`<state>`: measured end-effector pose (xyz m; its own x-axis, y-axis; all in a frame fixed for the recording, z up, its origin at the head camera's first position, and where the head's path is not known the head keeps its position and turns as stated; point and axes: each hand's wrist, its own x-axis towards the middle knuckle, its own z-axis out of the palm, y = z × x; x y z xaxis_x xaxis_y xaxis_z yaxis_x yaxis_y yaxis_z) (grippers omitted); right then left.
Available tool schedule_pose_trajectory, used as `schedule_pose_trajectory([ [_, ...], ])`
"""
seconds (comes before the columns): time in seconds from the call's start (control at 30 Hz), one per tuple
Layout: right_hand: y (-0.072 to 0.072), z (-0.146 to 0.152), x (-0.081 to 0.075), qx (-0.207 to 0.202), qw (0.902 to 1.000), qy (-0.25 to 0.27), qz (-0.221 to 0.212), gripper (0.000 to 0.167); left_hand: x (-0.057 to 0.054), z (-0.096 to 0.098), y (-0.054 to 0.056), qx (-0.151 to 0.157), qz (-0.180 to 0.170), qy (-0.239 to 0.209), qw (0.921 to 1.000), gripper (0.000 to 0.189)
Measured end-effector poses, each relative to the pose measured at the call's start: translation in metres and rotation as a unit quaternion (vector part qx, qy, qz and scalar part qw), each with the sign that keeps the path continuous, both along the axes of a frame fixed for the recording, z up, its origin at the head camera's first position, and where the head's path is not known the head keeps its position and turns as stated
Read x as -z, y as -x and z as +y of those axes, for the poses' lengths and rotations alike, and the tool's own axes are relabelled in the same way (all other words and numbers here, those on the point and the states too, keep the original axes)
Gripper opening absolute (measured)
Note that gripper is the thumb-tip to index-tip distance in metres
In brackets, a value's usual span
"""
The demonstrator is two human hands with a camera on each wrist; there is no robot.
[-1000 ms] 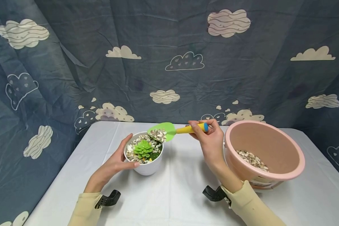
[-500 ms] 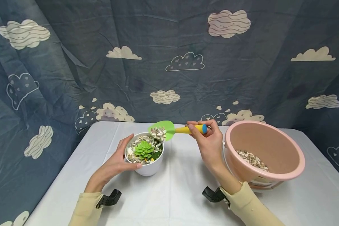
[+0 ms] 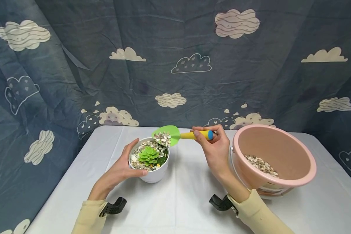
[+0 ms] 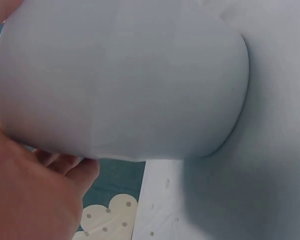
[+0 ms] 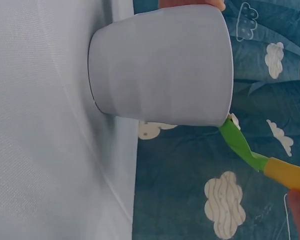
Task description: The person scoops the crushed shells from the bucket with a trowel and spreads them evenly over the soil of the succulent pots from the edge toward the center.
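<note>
My left hand (image 3: 121, 165) grips the side of a white flower pot (image 3: 153, 177), thumb in front and fingers round the far left side. In the pot sit a bright green succulent (image 3: 148, 155) and mixed pale pebbles. My right hand (image 3: 217, 149) holds a small garden trowel (image 3: 174, 131) by its yellow handle. Pebbles (image 3: 162, 139) lie on the trowel's green blade, which reaches over the pot's back right rim. The right wrist view shows the blade (image 5: 240, 145) at the rim of the upright pot (image 5: 160, 67). The left wrist view is mostly pot wall (image 4: 125, 80).
A large pink bucket (image 3: 302, 162) stands right of my right forearm, with more pebbles (image 3: 260, 165) on its bottom. Its handle (image 3: 234, 162) hangs down the left side. A white cloth (image 3: 190, 201) covers the table, and a dark cloud-patterned curtain (image 3: 152, 81) hangs behind it.
The trowel has shifted slightly left over the pot and its handle sits a little lower. Pebbles stay on the blade. The left hand keeps its hold on the pot.
</note>
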<state>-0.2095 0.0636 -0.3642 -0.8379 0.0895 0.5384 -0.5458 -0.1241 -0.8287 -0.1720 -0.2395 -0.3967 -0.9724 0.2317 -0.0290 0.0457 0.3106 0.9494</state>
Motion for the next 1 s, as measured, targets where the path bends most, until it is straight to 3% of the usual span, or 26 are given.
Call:
schedule_pose_trajectory([
  [0.13, -0.0006, -0.0014, 0.0017, -0.004, 0.9999, -0.007, 0.013, 0.032, -0.0003, 0.0031, 0.0009, -0.006, 0.033, 0.037, 0.9988, 0.118],
  [0.27, 0.0003, -0.0017, 0.0029, -0.004, 0.9998, -0.008, 0.017, 0.033, -0.0001, 0.0050, 0.0013, -0.010, 0.044, 0.058, 0.9973, 0.122],
  [0.43, 0.0014, -0.0010, 0.0027, -0.001, 0.9999, -0.005, 0.015, 0.033, 0.0004, 0.0047, 0.0013, -0.004, 0.037, 0.037, 0.9986, 0.123],
  [0.67, 0.0008, -0.0013, 0.0034, -0.002, 0.9997, -0.007, 0.022, 0.031, -0.0011, -0.0011, -0.0024, 0.020, -0.015, -0.028, 0.9993, 0.116],
  [0.83, 0.0011, -0.0023, 0.0060, -0.009, 0.9996, 0.000, 0.028, 0.030, -0.0010, -0.0016, -0.0028, 0.024, 0.001, -0.035, 0.9991, 0.113],
  [1.0, 0.0004, -0.0040, 0.0075, -0.015, 0.9993, 0.000, 0.034, 0.029, -0.0006, 0.0007, -0.0019, 0.007, 0.021, -0.008, 0.9997, 0.115],
])
